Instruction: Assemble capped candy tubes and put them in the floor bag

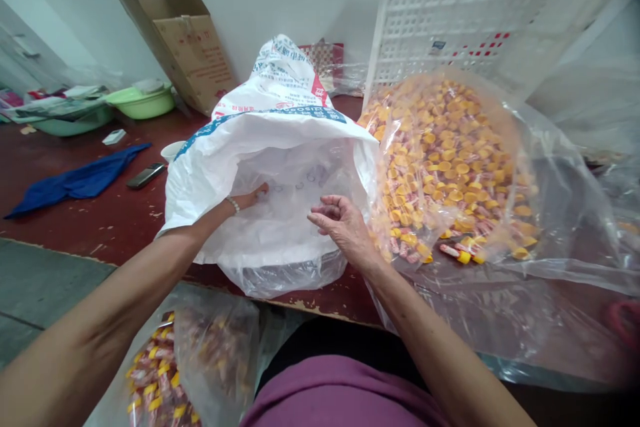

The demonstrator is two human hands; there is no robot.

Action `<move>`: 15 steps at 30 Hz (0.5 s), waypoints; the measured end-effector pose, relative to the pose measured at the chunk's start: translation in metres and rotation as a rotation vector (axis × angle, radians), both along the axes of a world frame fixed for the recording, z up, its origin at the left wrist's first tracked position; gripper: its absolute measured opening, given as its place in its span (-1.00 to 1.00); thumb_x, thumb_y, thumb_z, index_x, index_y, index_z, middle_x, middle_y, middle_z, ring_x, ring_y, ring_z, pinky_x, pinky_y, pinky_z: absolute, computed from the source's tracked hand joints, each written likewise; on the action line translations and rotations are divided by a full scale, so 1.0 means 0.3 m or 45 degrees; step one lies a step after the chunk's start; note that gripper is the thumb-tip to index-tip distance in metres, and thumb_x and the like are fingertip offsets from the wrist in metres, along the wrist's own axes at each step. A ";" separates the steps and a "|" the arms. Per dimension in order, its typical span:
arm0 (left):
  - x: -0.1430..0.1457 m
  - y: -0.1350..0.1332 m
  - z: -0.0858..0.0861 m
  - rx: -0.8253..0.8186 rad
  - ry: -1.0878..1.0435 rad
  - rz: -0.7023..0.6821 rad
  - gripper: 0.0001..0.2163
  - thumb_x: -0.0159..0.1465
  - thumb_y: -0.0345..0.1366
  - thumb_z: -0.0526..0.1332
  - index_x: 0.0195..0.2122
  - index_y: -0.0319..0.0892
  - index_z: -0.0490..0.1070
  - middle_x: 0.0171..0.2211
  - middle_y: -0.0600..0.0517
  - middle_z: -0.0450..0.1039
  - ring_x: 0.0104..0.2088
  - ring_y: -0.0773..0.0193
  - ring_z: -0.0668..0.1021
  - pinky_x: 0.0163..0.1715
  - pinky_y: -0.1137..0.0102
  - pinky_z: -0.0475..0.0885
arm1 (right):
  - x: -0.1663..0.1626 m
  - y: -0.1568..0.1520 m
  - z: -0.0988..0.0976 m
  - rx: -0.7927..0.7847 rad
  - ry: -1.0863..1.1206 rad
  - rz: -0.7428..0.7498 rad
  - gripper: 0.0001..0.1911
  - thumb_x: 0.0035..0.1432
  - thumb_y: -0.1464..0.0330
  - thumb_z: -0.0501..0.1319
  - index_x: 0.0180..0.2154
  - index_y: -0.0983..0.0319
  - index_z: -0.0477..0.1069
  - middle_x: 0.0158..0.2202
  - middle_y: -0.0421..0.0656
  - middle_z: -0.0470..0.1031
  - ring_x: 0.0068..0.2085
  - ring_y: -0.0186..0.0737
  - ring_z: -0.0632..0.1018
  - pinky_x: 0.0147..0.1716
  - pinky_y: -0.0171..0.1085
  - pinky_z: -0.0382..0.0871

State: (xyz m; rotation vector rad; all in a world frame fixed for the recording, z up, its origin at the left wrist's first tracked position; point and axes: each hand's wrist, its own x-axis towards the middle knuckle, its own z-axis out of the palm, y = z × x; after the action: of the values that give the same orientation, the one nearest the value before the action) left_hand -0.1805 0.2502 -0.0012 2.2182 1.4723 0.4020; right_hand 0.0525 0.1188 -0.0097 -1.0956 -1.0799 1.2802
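Fingers of the right hand (350, 230) slightly apart, nothing visible between them; left hand (251, 198) half curled, can't tell if gripping. Both above the red counter (117, 217), at the gaping mouth of the white sack (187, 190), left one inside. Step in hand reads as spreading that mouth; next move probably calls for a steady hold on the rim. Sack's slumped, blue and red print behind. Clear film (285, 275) pokes out below, crinkled.

left fingers (258, 194) blurry in white sack (280, 121), lower bag (223, 353) cut off at bottom edge, crate (465, 3) at top
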 end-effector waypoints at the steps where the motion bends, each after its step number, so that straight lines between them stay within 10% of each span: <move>1: 0.004 -0.015 0.010 0.013 0.009 -0.028 -0.81 0.26 -0.28 0.17 -0.15 -0.23 0.42 -0.09 -0.07 0.42 -0.11 0.19 0.47 -0.06 0.20 0.38 | -0.002 -0.006 -0.003 0.019 -0.001 0.010 -0.52 -0.16 0.26 0.37 -0.18 0.21 0.29 -0.29 -0.18 0.50 -0.30 -0.31 0.52 -0.40 -0.33 0.40; 8: 0.131 -0.257 0.074 0.124 -0.164 -0.299 -0.74 0.19 -0.27 0.15 -0.10 -0.19 0.39 -0.21 0.02 0.44 -0.33 0.31 0.43 -0.29 0.46 0.33 | -0.012 -0.063 -0.007 0.230 -0.130 -0.055 -0.58 -0.07 0.25 0.33 -0.12 0.19 0.40 -0.29 -0.19 0.47 -0.29 -0.30 0.48 -0.32 -0.29 0.36; 15: 0.197 -0.373 0.139 0.130 -0.409 -0.190 -0.75 0.22 -0.27 0.12 -0.09 -0.19 0.38 -0.27 0.04 0.43 -0.36 0.35 0.41 -0.32 0.48 0.30 | -0.010 -0.097 0.007 0.211 -0.145 -0.097 -0.51 -0.09 0.28 0.35 -0.08 0.18 0.31 -0.24 -0.19 0.50 -0.29 -0.32 0.51 -0.31 -0.29 0.36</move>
State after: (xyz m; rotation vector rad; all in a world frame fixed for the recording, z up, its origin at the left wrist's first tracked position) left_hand -0.1214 0.1382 0.0405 2.1977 1.1337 0.7586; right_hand 0.0495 0.0896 -0.0076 -1.0831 -1.1956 1.0595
